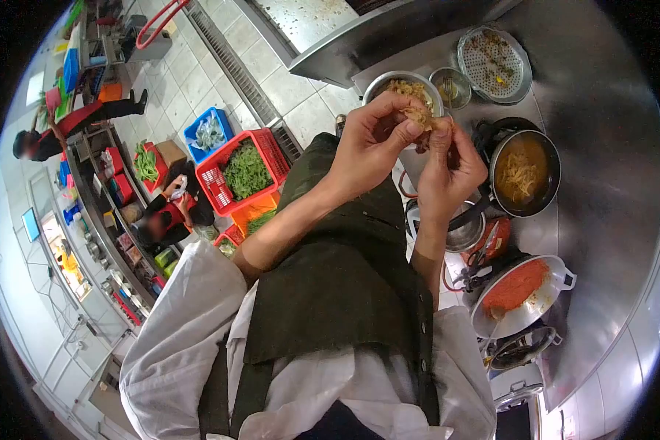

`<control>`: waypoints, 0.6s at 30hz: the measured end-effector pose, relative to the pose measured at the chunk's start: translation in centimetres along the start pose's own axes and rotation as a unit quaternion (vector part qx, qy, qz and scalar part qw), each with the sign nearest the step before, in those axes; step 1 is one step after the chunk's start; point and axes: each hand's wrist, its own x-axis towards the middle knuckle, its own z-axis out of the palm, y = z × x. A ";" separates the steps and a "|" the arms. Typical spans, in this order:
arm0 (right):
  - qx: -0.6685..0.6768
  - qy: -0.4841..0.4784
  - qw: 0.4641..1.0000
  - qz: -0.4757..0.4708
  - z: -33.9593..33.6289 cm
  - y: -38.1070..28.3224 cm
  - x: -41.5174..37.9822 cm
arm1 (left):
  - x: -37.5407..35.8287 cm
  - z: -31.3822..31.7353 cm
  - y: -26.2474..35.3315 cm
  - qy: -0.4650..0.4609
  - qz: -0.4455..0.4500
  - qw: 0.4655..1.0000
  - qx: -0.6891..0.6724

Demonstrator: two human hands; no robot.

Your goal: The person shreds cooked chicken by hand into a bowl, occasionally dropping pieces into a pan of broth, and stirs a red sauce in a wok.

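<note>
Up in front of the apron, my left hand and my right hand meet, fingertips pinched together. Between them is a pale brown, stringy piece of food that looks like cooked meat. Just beyond the fingers stands a metal bowl with yellowish shredded food inside, partly hidden by my left hand. To the right of my right hand sits a dark frying pan with similar pale strips lying in brownish liquid.
A perforated metal tray and a small metal bowl are at the back right. Lower right is a wide pan of red-orange sauce. Crates, one red with leafy greens, stand on the tiled floor at left, near two people.
</note>
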 end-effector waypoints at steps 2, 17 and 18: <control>0.007 0.004 1.000 -0.002 0.3 1.1 0.0 | 0.1 -0.2 -0.2 -0.005 -0.015 1.000 -0.008; 0.025 -0.074 0.997 -0.006 -0.4 -0.4 0.9 | 0.8 -1.9 -0.4 -0.008 -0.109 0.990 -0.091; 0.011 -0.086 0.996 -0.037 -0.4 -0.5 0.9 | 0.8 -1.7 -0.4 0.004 -0.077 0.995 -0.065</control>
